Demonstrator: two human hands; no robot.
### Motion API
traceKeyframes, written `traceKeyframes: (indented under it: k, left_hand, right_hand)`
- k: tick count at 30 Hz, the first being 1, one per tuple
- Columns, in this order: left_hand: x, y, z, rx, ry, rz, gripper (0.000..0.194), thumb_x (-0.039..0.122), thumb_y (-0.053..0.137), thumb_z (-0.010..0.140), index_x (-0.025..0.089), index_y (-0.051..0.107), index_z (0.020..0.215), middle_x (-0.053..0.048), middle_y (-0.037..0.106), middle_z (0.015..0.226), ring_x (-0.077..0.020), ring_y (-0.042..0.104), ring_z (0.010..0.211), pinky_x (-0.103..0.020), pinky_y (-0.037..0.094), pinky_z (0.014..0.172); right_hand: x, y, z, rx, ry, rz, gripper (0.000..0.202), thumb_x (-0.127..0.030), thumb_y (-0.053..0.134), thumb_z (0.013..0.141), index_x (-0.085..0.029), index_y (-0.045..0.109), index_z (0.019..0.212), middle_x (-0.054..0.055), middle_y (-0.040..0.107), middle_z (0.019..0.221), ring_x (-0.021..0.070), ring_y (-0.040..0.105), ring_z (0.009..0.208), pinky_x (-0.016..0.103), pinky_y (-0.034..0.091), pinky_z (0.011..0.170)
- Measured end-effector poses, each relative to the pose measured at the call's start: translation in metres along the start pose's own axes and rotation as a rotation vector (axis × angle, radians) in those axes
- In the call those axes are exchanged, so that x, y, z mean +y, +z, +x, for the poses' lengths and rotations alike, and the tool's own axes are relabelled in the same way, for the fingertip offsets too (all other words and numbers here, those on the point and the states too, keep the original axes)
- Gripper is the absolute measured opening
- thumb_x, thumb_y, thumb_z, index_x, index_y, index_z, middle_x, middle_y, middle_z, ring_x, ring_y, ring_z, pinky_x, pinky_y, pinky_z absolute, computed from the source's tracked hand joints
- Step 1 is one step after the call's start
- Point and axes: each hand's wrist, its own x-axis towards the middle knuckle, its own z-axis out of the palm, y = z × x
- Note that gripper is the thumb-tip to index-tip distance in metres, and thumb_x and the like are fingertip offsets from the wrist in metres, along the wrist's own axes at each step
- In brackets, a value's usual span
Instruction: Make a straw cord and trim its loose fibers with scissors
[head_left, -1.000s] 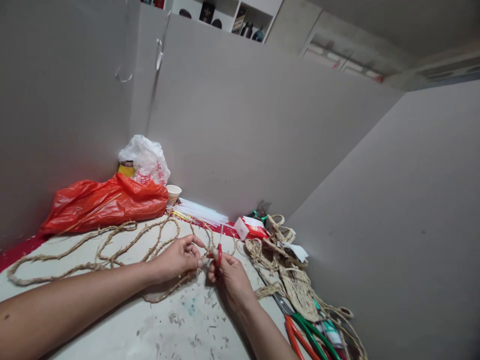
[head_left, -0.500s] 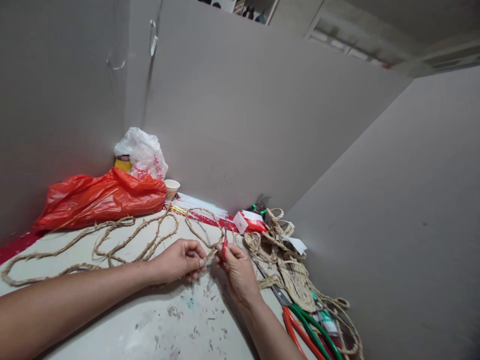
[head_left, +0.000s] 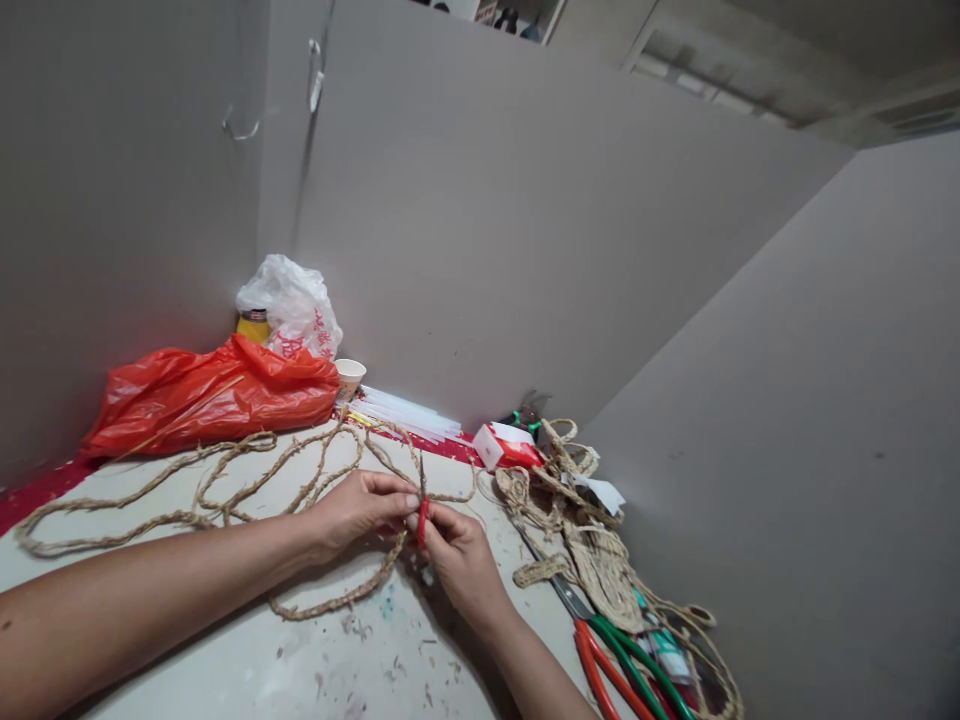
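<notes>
My left hand (head_left: 356, 515) reaches in from the left, closed, with thumb and fingertips pinching a braided straw rope (head_left: 339, 606). One stretch of that rope hangs in a loop below the fingers, and more of it lies in long loops behind the forearm. Close against those fingertips, my right hand (head_left: 461, 560) is closed round small scissors with red handles (head_left: 423, 522), their blades pointing up and away. The rope passes right where the fingers of both hands meet, so its exact grip there is partly hidden.
Large shears (head_left: 600, 640) with orange and green handles lie at the right, beside coiled straw braid (head_left: 604, 570). A red-and-white box (head_left: 506, 447), white strips (head_left: 405, 412), a paper cup (head_left: 349, 378) and a red plastic bag (head_left: 214, 385) line the back. Dark scraps dot the tabletop (head_left: 300, 680).
My right hand with the scissors has moved left, closing the gap to my left hand. A rope loop now hangs in front of my left hand. The view has shifted slightly.
</notes>
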Motion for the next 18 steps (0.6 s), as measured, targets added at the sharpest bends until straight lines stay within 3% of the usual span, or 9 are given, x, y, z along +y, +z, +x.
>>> traceKeyframes:
  k: [5, 9, 12, 18]
  left_hand:
    - [0.003, -0.001, 0.001, -0.015, 0.014, 0.017, 0.029, 0.035, 0.076, 0.064, 0.013, 0.069, 0.083, -0.002, 0.063, 0.069, -0.0080, 0.052, 0.059, -0.021, 0.036, 0.058]
    - [0.004, 0.000, 0.002, 0.021, 0.047, 0.085, 0.019, 0.028, 0.073, 0.064, 0.012, 0.067, 0.070, 0.002, 0.057, 0.058, -0.0056, 0.044, 0.051, -0.020, 0.030, 0.052]
    - [0.005, 0.000, 0.002, 0.049, 0.056, 0.074, 0.016, 0.027, 0.072, 0.064, 0.013, 0.066, 0.068, 0.001, 0.059, 0.061, -0.0062, 0.046, 0.053, -0.020, 0.033, 0.054]
    - [0.014, -0.006, 0.007, 0.125, 0.086, 0.010, 0.027, 0.035, 0.076, 0.062, 0.013, 0.067, 0.075, -0.002, 0.064, 0.069, -0.0098, 0.052, 0.059, -0.024, 0.041, 0.060]
  right_hand:
    - [-0.004, -0.005, -0.001, -0.062, -0.130, -0.167, 0.027, -0.036, 0.051, 0.088, -0.017, 0.064, 0.074, 0.000, 0.055, 0.066, 0.0128, 0.047, 0.061, 0.024, 0.040, 0.059]
    - [-0.003, -0.004, -0.003, -0.059, -0.265, -0.366, 0.024, -0.026, 0.049, 0.087, -0.018, 0.061, 0.067, 0.000, 0.053, 0.065, 0.0133, 0.048, 0.063, 0.025, 0.038, 0.061]
    - [-0.001, -0.006, -0.003, -0.093, -0.296, -0.447, 0.021, -0.023, 0.049, 0.086, -0.018, 0.060, 0.069, 0.000, 0.054, 0.066, 0.0129, 0.049, 0.063, 0.024, 0.037, 0.061]
    - [0.002, -0.028, 0.001, 0.086, -0.235, -0.618, 0.025, -0.036, 0.046, 0.089, -0.020, 0.050, 0.070, -0.002, 0.052, 0.064, 0.0125, 0.047, 0.058, 0.023, 0.036, 0.056]
